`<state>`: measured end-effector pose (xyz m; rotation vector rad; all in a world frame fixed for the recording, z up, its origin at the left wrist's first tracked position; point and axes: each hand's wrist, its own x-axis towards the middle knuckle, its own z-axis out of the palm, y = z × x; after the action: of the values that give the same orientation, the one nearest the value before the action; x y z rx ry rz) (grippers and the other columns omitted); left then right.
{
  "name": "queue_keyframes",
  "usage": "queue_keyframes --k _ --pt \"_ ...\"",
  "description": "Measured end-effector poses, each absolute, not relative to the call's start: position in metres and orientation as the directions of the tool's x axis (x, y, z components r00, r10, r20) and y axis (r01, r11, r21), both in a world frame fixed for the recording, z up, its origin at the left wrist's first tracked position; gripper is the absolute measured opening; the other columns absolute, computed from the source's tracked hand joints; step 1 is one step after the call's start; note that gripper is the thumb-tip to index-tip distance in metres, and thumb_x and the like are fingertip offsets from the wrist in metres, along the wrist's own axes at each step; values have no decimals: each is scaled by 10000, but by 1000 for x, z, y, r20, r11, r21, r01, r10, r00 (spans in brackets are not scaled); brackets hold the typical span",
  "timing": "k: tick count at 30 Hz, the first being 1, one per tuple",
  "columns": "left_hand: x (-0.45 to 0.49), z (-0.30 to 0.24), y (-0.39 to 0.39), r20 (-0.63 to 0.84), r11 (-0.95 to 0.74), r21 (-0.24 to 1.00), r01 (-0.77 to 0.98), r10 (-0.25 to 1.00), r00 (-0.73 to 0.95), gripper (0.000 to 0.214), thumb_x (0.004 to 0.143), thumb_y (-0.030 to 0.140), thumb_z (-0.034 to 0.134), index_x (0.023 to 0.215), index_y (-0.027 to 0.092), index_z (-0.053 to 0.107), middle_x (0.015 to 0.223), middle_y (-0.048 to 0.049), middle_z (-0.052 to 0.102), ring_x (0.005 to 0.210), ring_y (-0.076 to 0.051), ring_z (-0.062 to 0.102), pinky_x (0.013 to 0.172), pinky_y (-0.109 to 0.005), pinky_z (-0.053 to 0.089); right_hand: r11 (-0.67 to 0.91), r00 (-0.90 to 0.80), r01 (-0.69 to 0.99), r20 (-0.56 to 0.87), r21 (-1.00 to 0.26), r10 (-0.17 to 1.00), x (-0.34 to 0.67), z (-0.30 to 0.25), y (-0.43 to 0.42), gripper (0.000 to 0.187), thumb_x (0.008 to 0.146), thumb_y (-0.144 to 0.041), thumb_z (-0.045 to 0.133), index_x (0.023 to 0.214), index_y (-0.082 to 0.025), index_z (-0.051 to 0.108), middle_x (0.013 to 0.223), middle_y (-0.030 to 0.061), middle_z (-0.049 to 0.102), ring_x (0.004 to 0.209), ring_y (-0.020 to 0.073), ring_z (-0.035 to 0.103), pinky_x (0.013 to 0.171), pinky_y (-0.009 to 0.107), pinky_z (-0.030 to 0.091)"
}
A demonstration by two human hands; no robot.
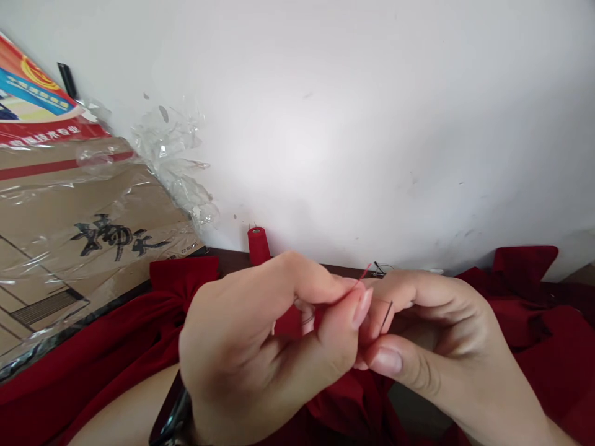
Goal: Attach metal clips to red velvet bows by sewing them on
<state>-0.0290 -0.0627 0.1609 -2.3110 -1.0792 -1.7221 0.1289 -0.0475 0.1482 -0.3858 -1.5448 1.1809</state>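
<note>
My left hand (pixel 274 334) is closed, thumb and forefinger pinching a piece of red thread (pixel 365 272) whose short end sticks up past the fingertips. Close beside it, my right hand (pixel 446 328) is closed too. A thin dark sewing needle (pixel 387 314) stands tilted between its thumb and fingers. The fingertips of both hands almost meet, and I cannot tell whether the thread passes through the needle's eye. Red cloth (pixel 106 353) lies below and around both hands.
A cone of red thread (pixel 258 246) stands by the white wall, with needle-like pins at its top. To the left leans a cardboard box (pixel 56 210) wrapped in clear plastic. More red cloth (pixel 548 334) is heaped at the right. A small dark wiry object (pixel 380 269) lies behind my hands.
</note>
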Motion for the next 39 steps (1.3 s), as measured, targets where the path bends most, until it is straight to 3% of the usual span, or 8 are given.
queue_keyframes --k 7,17,25,32,39 --pt "-27 160 -63 904 -785 301 541 415 98 131 806 183 643 692 243 618 514 62 647 404 -100 565 356 -211 434 404 -368 -380 536 -832 760 130 144 -46 64 744 -182 776 716 -191 719 651 6 704 635 125 661 634 228 574" --pt "-31 178 -66 856 -785 354 509 492 162 168 768 163 673 644 254 606 500 70 648 401 -109 575 362 -205 453 393 -375 -371 523 -841 765 131 145 -47 64 732 -178 786 733 -187 722 664 22 719 699 158 697 654 240 594" --pt "-30 165 -63 895 -820 302 486 419 152 116 793 152 664 749 252 627 558 69 666 458 -96 595 400 -200 460 373 -399 -378 513 -847 760 131 145 -46 48 751 -184 774 760 -188 726 705 23 732 704 150 695 725 265 596" --pt "-29 162 -62 870 -806 329 493 462 174 136 803 137 643 721 246 636 589 53 686 451 -93 585 393 -208 450 375 -414 -402 531 -835 739 130 148 -46 99 733 -98 761 761 -188 732 652 -8 702 601 94 641 585 181 545" --pt "-29 160 -60 857 -810 349 471 479 188 116 813 149 656 731 219 615 594 62 674 475 -74 589 391 -175 435 354 -425 -407 518 -842 742 131 147 -45 95 747 -98 751 772 -187 730 662 -10 700 616 91 642 607 185 546"
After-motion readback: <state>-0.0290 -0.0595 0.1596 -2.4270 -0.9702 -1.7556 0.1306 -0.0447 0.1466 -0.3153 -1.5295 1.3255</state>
